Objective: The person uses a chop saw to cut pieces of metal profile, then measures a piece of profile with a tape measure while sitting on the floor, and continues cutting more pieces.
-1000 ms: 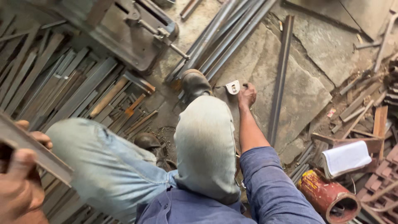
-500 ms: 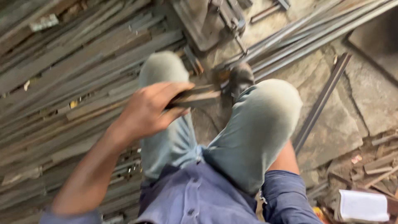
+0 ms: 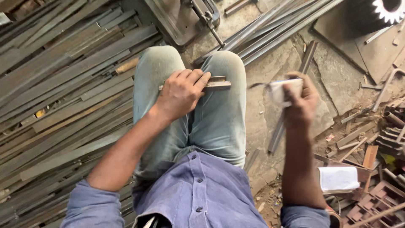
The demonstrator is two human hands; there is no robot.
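Clamped in your left hand [image 3: 182, 93], the short grey metal channel piece [image 3: 215, 83] lay flat across both knees of your pale jeans [image 3: 219, 126], likely so the thighs steadied it. Your right hand [image 3: 300, 101], at three o'clock from it, was closed around a small white tape measure [image 3: 283, 90], blurred and raised level with the piece. Long grey steel strips [image 3: 63, 84] covered the floor at nine o'clock.

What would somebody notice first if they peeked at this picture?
Probably the left hand in the middle, pressing a short metal bar flat across the knees. Next, the right hand, raised and blurry, gripping a small pale object that is too blurred to name. Then the big heap of long metal strips covering the floor on the left.
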